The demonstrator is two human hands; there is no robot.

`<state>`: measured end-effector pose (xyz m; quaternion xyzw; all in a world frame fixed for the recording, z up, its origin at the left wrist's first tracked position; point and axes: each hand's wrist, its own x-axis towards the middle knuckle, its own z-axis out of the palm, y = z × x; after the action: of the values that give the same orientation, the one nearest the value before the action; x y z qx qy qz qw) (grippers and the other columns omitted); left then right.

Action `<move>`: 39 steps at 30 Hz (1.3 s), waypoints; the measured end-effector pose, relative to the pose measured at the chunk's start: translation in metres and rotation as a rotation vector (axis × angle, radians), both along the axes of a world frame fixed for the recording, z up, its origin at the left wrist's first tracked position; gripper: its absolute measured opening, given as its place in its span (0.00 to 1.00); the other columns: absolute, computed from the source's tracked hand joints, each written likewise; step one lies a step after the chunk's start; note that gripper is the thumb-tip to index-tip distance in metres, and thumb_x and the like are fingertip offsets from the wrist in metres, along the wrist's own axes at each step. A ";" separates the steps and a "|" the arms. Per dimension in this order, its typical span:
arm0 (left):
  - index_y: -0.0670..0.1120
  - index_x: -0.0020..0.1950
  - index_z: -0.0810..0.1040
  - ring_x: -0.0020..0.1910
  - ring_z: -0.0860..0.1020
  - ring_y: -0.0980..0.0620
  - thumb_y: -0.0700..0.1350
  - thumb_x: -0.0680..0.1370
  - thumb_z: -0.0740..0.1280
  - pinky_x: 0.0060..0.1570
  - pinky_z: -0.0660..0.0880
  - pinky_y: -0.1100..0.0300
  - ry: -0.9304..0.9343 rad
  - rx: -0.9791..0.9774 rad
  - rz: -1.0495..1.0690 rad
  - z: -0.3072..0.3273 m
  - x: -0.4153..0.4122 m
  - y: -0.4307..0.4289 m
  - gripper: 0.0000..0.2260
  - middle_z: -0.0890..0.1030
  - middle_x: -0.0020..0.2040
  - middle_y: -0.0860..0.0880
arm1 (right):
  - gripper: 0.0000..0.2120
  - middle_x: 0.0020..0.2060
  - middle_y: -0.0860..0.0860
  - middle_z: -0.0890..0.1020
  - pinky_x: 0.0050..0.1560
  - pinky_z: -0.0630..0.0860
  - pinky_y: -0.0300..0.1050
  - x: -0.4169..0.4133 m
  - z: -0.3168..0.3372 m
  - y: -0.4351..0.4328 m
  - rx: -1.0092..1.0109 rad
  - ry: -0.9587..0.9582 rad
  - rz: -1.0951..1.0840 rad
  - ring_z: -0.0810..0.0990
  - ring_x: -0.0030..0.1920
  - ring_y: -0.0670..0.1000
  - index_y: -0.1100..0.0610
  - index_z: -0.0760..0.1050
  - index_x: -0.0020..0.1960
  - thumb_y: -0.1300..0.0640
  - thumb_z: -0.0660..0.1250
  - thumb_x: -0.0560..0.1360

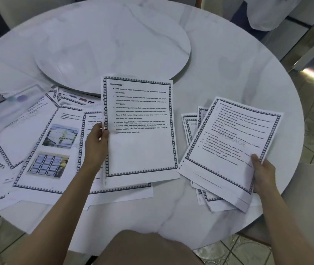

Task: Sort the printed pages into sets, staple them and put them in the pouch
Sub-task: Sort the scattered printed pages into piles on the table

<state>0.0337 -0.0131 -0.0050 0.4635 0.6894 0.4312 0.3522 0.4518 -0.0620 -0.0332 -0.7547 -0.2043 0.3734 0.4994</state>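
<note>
The left hand pinches one printed page, headed "FLASH MEMORY", at its left edge and holds it upright over the round marble table. The right hand grips a stack of pages by its near right corner, thumb on top. More bordered sheets lie just under this stack. Loose pages are spread overlapping on the left of the table, near the turntable.

Head-worn, downward (close) over table
</note>
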 end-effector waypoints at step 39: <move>0.42 0.60 0.75 0.54 0.78 0.47 0.44 0.81 0.56 0.55 0.74 0.54 -0.226 -0.270 -0.106 -0.025 0.012 -0.044 0.12 0.80 0.55 0.45 | 0.12 0.48 0.52 0.81 0.49 0.74 0.43 -0.158 0.018 0.019 -0.080 -0.151 0.670 0.78 0.49 0.51 0.59 0.76 0.54 0.53 0.61 0.78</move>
<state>0.0454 -0.0567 -0.0302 0.3962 0.6717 0.3648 0.5086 0.2937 -0.0429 -0.0155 -0.6901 -0.4625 0.4672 0.3025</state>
